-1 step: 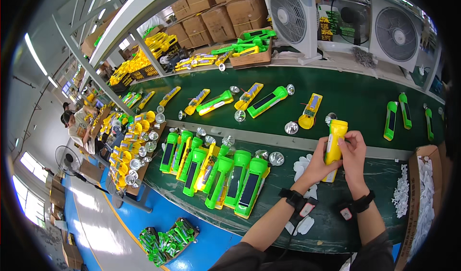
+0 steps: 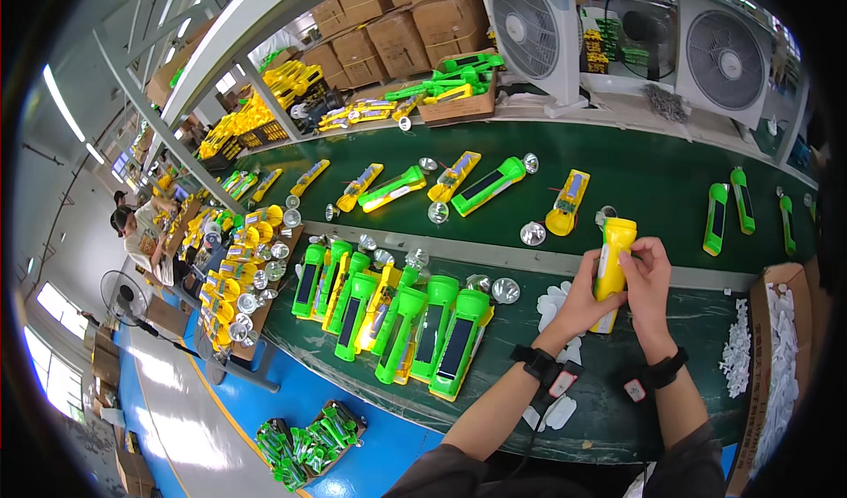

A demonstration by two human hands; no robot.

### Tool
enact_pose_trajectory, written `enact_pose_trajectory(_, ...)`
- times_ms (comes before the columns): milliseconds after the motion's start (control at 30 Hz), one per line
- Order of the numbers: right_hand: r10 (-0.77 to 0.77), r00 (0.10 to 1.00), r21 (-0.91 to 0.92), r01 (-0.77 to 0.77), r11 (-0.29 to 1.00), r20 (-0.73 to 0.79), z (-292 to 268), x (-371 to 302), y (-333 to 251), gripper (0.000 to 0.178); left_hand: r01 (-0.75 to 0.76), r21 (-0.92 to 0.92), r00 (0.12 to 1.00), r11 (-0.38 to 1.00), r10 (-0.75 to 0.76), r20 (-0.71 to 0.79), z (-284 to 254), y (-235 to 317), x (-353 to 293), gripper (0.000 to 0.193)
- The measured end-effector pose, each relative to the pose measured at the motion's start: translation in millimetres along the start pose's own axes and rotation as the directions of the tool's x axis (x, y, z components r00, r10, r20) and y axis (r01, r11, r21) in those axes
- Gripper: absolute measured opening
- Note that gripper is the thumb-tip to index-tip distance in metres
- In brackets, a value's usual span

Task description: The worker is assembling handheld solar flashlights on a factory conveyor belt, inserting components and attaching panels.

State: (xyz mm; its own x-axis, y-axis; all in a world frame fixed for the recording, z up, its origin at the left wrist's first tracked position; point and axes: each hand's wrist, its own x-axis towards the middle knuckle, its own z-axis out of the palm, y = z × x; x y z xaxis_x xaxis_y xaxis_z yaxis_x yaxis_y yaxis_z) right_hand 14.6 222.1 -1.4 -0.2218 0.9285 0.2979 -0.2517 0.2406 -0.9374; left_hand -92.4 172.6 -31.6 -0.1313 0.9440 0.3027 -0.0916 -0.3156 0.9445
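Upright between my two hands is a yellow flashlight (image 2: 613, 269), its wide head at the top and a thin green edge on its left side. My left hand (image 2: 579, 304) is closed on it from the left, thumb across the lower body. The right hand (image 2: 650, 284) grips it from the right, fingertips just below the head. White plastic pieces (image 2: 554, 304) lie on the bench left of my left hand and under that wrist. Further left, several green and yellow flashlights (image 2: 459, 344) with dark panels lie in a row, with a silver reflector (image 2: 505, 291) beside them.
Beyond the bench runs a green conveyor (image 2: 644, 180) carrying flashlight halves, reflectors and a yellow shell (image 2: 567, 202). To the right stand a pile of small white parts (image 2: 738, 348) and a cardboard box (image 2: 760, 383). A board of yellow shells (image 2: 231, 277) sits left; a person works beyond it.
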Motion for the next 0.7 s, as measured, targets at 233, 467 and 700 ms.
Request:
enact_pose_trajectory(233,0.075,0.995,0.115,-0.067,0.991,-0.068,5,15,11,0.029,0.005,0.234,0.999,0.972,0.004,-0.040,-11,10,7,0.067)
enact_pose_trajectory(467,0.203,0.968,0.258,-0.236,0.937,0.150,-13,19,-11,0.048,0.035,-0.134,0.999,0.990,-0.034,0.011,-1,10,6,0.065)
enact_pose_trajectory(700,0.103,0.943,0.463,-0.249,0.851,0.317,-20,14,-23,0.049,0.016,-0.057,0.999,0.998,-0.014,0.034,-5,13,1,0.063)
